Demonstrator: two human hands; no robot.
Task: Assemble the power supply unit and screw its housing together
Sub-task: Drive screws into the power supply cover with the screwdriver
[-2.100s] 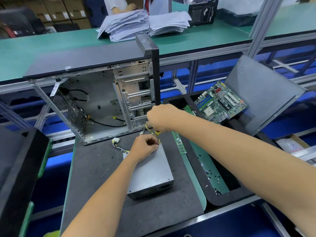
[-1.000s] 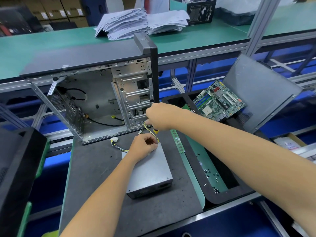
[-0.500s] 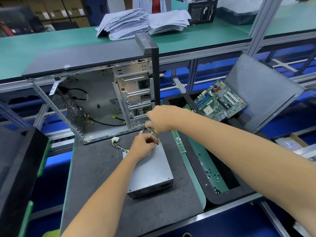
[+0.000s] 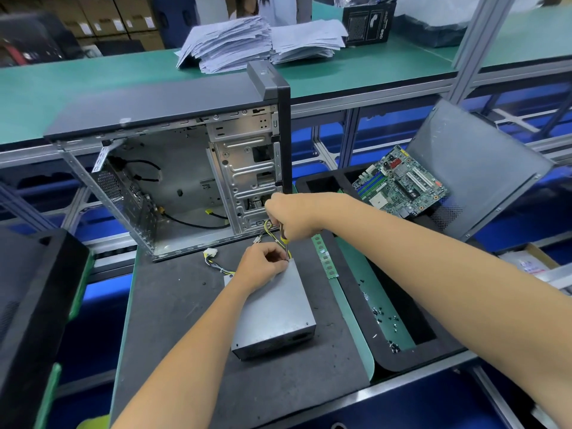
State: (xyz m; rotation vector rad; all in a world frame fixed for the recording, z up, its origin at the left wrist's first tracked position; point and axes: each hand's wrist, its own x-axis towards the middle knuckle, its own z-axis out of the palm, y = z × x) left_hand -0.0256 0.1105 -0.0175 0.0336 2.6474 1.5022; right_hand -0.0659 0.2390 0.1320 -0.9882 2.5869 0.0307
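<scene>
Bright, even overhead light; soft shadows beneath power supply unit [image 4: 272, 311]; wide-angle bowing at edges; background slightly soft.

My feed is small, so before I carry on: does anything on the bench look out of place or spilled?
Small dark screws lie scattered loose in the black tray right of the power supply, and a few specks dot the mat. Nothing looks damaged.

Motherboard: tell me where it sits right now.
In the head view, the motherboard lies tilted at the right, propped in the black foam tray against a leaning grey side panel, right of the open computer case.
</scene>
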